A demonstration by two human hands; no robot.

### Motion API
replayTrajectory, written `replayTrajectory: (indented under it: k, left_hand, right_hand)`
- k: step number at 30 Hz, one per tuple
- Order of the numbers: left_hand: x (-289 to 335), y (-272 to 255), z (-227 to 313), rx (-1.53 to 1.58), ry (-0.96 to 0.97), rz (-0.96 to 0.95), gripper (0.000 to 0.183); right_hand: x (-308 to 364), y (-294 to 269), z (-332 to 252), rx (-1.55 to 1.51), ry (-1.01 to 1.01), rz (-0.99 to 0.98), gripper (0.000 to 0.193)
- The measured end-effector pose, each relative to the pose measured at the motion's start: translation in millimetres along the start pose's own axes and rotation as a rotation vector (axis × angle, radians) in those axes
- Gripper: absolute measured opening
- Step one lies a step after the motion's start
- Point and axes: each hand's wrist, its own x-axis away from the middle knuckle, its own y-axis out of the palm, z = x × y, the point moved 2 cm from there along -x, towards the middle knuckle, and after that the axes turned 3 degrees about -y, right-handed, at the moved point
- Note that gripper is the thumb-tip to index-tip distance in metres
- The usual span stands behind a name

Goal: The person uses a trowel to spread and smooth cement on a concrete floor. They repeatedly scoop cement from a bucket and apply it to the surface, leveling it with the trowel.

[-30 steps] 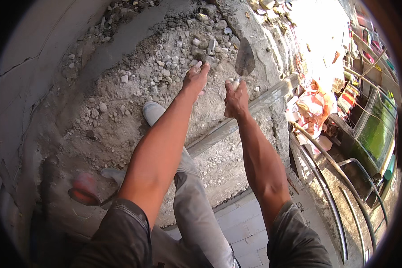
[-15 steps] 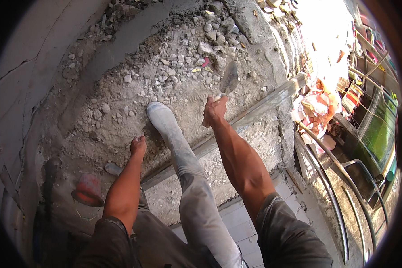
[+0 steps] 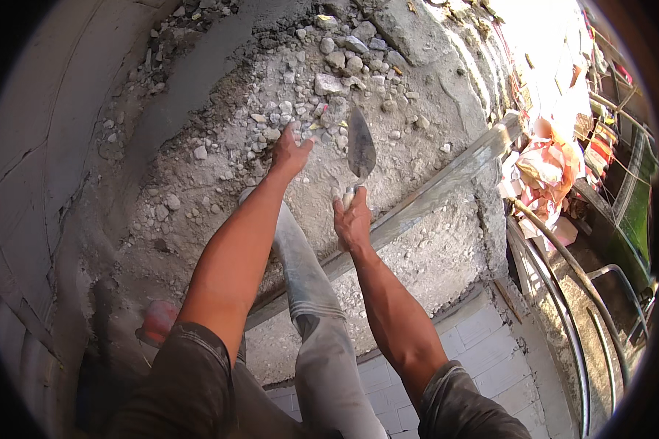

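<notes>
My right hand [image 3: 353, 223] is wrapped round the handle of a pointed trowel [image 3: 361, 148], whose grey metal blade points away from me over the rubble. To its left, my left hand [image 3: 291, 155] reaches out over the loose stones [image 3: 271, 117] with its fingers apart; nothing shows in it. Small yellow and pink scraps lie among the stones just past its fingertips. A dusty grey boot and trouser leg [image 3: 300, 271] of mine stand below the left hand, with the boot's toe partly hidden by my left forearm.
A long board [image 3: 447, 186] edges the rubble diagonally. Smooth wet-looking mortar [image 3: 198, 84] lies at the far left beside a pale wall [image 3: 51, 110]. A red bucket [image 3: 157, 323] stands at the lower left. Bent pipes [image 3: 578, 278] and crumpled wrapping [image 3: 545, 172] lie at the right.
My left hand has moved up and to the right, from beside the boot to the stones. My right hand has drawn slightly nearer with the trowel, and its blade has turned more upright in view.
</notes>
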Motion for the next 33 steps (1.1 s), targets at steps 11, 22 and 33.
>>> replayTrajectory:
  k: [11,22,33]
  left_hand:
    - [-36.8,67.0,67.9,-0.473,-0.021,0.200,0.083]
    - [-22.8,18.9,165.7,-0.240,0.186,0.160,0.078]
    - [-28.5,-17.1,130.3,0.094,0.257,0.145,0.058]
  right_hand:
    - [47.0,-77.6,41.4,-0.023,0.136,-0.050,0.039]
    - [44.2,-86.5,77.9,-0.315,0.437,0.047,0.046]
    - [-91.3,-132.0,-53.6,-1.072,0.698,0.058,0.030]
